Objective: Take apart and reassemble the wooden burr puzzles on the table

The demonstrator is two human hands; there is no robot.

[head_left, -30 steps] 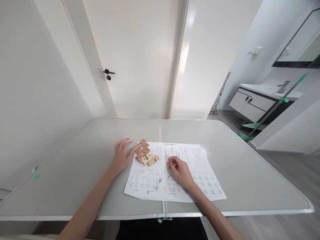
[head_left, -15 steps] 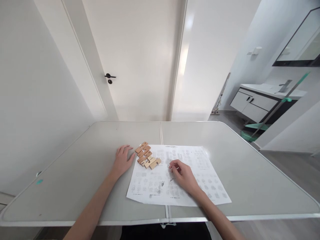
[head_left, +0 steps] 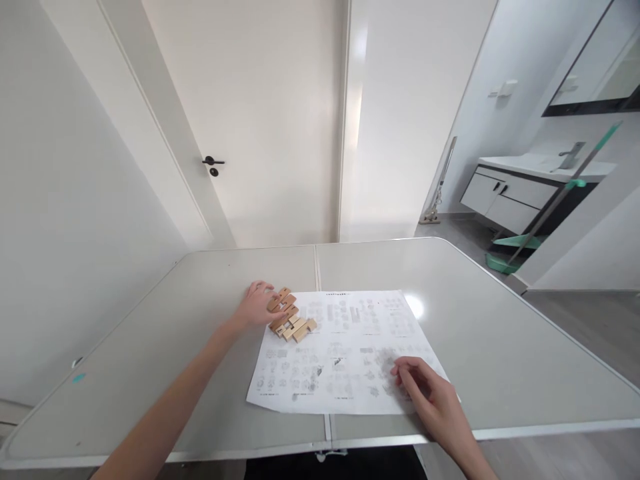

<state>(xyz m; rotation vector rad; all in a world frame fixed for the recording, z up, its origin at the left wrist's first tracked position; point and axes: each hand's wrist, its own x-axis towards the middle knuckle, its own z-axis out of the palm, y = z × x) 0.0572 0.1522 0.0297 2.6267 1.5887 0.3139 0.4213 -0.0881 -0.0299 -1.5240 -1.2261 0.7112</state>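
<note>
Toward the left side of the paper's top edge lies a cluster of notched wooden puzzle blocks (head_left: 293, 325), some brown and some pale, side by side. My left hand (head_left: 256, 305) reaches over the brown blocks (head_left: 284, 303) from the left, fingers spread, with its fingertips and thumb at their edges; part of the blocks is hidden under it. Near the lower right of the printed paper sheet (head_left: 345, 343), my right hand (head_left: 431, 390) rests with loosely curled fingers and nothing visible in them.
The sheet lies on a grey folding table (head_left: 200, 393) with a seam down its middle. Behind the table stands a white door (head_left: 270, 120) with a black handle. A washbasin cabinet (head_left: 520, 193) and a green dustpan (head_left: 505, 261) are off to the right.
My left hand has moved right, onto the brown blocks. My right hand has moved from mid-sheet toward the lower right. The camera view has shifted slightly.
</note>
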